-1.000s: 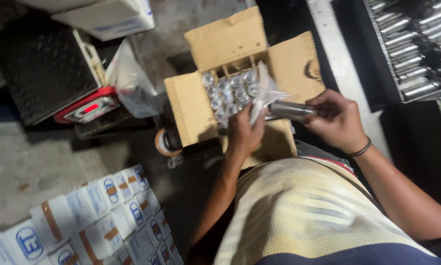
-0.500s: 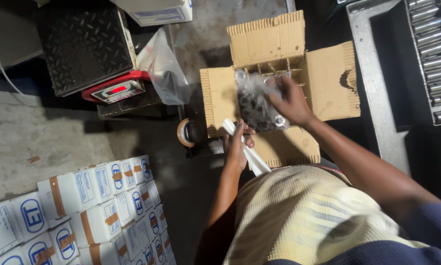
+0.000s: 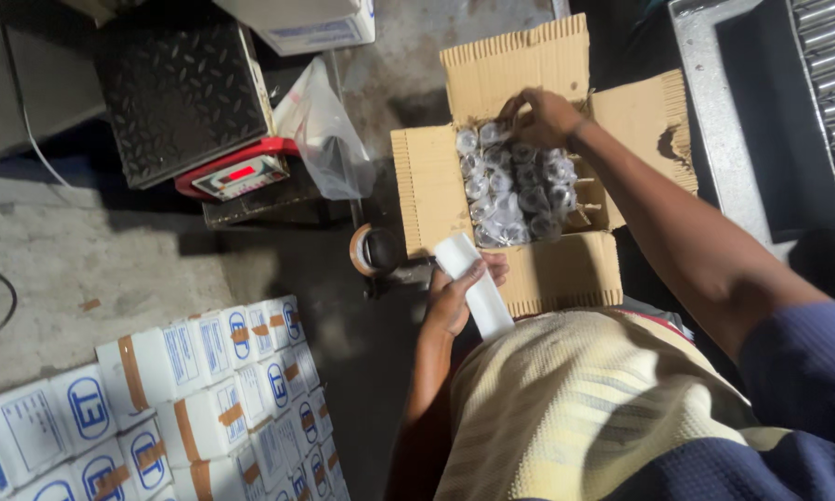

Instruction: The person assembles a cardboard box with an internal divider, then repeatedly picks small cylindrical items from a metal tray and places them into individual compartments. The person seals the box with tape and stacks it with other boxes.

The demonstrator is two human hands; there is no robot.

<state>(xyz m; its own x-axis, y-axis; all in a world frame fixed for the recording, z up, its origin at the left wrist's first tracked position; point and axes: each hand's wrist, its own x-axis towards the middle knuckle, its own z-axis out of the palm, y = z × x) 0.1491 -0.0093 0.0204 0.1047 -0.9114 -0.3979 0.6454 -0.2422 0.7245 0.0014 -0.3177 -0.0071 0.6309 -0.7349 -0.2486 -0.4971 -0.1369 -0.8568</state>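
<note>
Head view: the right hand [image 3: 547,116] reaches to the far edge of the open brown corrugated cardboard box [image 3: 436,190], fingers pinched on the top row of shiny plastic-wrapped metal cylinders [image 3: 515,186] packed upright inside. The left hand [image 3: 456,295] grips a flat white plastic sleeve [image 3: 473,288] just off the box's near-left corner. Seating each piece well probably means lowering it straight into its gap, keeping the wrap from snagging on neighbours. Half a second ago the right hand sat over the box's middle, covering the pieces; now it is at the far edge, and the sleeve hand is a little lower.
</note>
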